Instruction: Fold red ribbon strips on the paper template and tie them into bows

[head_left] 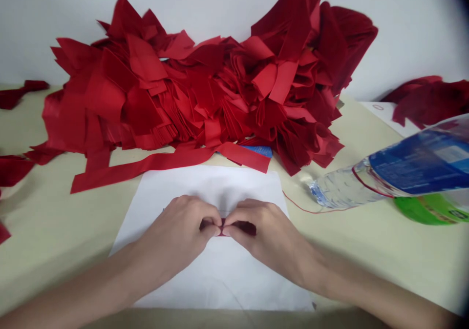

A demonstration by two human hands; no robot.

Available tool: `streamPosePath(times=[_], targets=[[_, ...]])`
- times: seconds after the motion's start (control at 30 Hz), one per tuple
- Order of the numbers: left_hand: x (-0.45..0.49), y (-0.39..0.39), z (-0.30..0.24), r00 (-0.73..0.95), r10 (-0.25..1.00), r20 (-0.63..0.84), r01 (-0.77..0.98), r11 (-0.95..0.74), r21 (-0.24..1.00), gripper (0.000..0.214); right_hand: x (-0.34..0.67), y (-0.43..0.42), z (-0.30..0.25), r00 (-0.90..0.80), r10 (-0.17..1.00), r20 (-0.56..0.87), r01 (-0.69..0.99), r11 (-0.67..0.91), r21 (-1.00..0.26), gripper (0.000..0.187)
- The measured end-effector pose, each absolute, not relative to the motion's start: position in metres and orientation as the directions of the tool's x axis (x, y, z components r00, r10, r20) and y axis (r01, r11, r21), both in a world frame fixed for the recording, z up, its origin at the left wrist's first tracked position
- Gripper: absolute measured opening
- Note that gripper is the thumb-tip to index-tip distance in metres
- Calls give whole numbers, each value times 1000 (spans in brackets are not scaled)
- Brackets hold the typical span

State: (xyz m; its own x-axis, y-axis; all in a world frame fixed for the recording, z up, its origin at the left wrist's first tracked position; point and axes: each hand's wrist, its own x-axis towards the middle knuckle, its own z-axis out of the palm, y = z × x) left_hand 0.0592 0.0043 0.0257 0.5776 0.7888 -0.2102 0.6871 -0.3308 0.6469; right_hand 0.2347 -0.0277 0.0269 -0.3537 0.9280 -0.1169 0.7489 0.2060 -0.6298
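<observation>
My left hand [188,226] and my right hand [262,229] meet over a white sheet of paper [216,275]. Each pinches a small dark red strip of ribbon [222,233] between thumb and index finger, with the fingertips almost touching. Most of the strip is hidden behind the fingers, and a bit shows inside the curl of my right hand. Thin drawn lines are faintly visible on the paper. Just beyond the paper's far edge lies a longer red ribbon strip [154,162].
A large heap of red ribbon pieces [190,90] stands against the wall. At the right are a clear water bottle [337,187] with a blue label, a green round object [421,209] and a red thread [300,207]. More dark red cloth [432,99] lies at the far right.
</observation>
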Motion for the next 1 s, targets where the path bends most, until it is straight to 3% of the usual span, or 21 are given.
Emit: streamPosePath(times=[0.27,0.53,0.8,1.0], targets=[[66,20,29,547,783,-296,739,-285,610,20,236,-20,23,-277,943,-187,745,88,-661,18],[67,30,23,553,764,-332,762,-304,571,14,237,-8,20,-308,930,-202,733,97,-673,17],[84,47,40,477,690,-544,852,-210,480,8,238,6,26,-361,882,-304,762,91,-641,11],[77,32,30,511,745,-429,818,-269,508,10,238,-1,27,-426,879,-214,750,212,-626,8]])
